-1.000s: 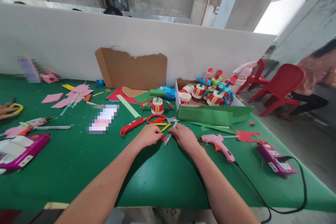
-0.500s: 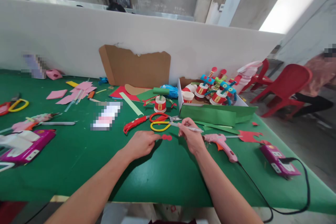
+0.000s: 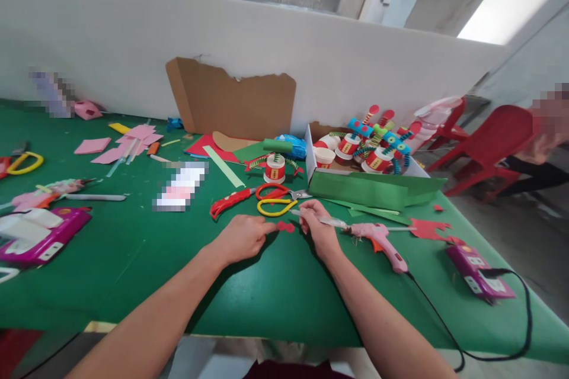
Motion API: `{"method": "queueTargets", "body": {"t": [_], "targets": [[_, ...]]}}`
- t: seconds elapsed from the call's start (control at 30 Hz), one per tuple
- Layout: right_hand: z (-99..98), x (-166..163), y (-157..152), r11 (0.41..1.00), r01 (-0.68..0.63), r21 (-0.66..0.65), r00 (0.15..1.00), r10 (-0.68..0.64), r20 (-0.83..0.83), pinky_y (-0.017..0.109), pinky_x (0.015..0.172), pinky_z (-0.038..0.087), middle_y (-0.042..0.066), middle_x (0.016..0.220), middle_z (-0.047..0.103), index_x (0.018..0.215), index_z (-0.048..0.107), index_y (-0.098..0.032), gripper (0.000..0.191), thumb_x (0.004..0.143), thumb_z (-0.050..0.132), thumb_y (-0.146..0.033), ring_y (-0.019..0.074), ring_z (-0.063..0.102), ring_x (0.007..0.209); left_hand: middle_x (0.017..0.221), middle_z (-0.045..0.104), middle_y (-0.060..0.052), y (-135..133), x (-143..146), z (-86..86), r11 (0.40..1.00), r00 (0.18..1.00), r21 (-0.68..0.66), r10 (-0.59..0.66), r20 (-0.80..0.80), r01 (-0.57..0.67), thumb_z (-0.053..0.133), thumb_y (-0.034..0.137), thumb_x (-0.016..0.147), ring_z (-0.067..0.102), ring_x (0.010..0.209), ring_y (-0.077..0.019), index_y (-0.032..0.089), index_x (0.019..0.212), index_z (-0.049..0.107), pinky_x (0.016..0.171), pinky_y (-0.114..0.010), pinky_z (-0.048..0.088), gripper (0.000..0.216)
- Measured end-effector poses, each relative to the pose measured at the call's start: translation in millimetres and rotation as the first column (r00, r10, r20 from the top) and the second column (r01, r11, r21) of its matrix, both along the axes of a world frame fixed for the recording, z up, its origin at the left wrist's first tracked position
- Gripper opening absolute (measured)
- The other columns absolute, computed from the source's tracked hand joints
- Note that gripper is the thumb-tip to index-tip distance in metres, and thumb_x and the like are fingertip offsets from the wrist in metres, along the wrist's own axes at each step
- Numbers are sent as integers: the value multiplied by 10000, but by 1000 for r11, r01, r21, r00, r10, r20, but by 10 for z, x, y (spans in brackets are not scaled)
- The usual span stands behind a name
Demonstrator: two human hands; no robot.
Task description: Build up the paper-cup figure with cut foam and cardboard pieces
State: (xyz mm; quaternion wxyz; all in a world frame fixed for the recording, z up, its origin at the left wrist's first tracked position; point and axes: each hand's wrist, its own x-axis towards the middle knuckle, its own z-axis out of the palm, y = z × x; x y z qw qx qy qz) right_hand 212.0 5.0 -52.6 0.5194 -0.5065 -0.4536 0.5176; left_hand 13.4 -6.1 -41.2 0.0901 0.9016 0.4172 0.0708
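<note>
My left hand (image 3: 242, 238) rests on the table with its index finger stretched out and the other fingers curled. That fingertip touches the left edge of small red paper circles (image 3: 285, 227), which lie flat. My right hand (image 3: 319, 230) is closed around a slim whitish pen (image 3: 331, 221), tilted, its tip toward the left. Just beyond the hands lie red-and-yellow scissors (image 3: 273, 207) and a red-handled tool (image 3: 229, 202). A pink glue gun (image 3: 377, 238) lies right of my right hand.
Behind the scissors stands a paper-cup figure (image 3: 274, 169) with a green roll on top. A box (image 3: 311, 157) holds several similar figures. Purple power strips (image 3: 478, 272) lie at both sides, with a black cord (image 3: 435, 314) on the right. Pink paper (image 3: 142, 132) is scattered left. A person sits far right.
The camera view has tilted down slightly. My left fingertip has come to the edge of the red circles, and the pen in my right hand has shifted slightly left.
</note>
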Motion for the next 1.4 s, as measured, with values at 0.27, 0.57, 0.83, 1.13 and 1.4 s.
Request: {"method": "queueTargets", "body": {"t": [0.27,0.57,0.83,1.13,1.4], "targets": [[-19,-21,-34,995,-58,84,981,41,192,203,406,292,-72,464,466,612,491,-205,263,701,643,-401,70,378,402,758,654,-26,-6,-9,13,1000,1000,4,-6,-5,6,421,124,784,609,695,-177,292,1142,636,607,-242,402,450],[1,-47,-42,994,-107,23,986,103,134,220,466,423,-22,590,618,755,586,-199,259,694,658,-440,108,552,486,762,663,-26,-15,14,-5,1000,1000,16,13,3,-13,426,136,794,610,699,-177,291,1142,643,614,-247,417,439],[-49,-48,-40,997,-63,44,967,50,251,223,463,396,-27,538,596,661,540,-204,252,689,680,-412,108,520,467,779,676,-28,-7,27,27,1000,999,3,16,-38,-16,423,148,806,619,711,-184,299,1149,643,602,-256,394,435],[12,-63,-45,992,-84,91,964,58,259,225,478,368,-55,535,524,662,530,-214,212,712,631,-393,100,465,476,800,678,-28,-8,18,1,1000,999,4,18,-31,-18,413,141,808,618,714,-181,302,1172,632,597,-258,383,454],[-55,-69,-48,987,-64,144,877,-13,480,222,475,313,-66,483,440,555,436,-219,227,697,580,-321,97,393,467,790,673,-26,-12,25,18,1000,999,1,25,-48,-25,420,148,818,620,715,-175,284,1148,635,600,-254,400,417]]}}
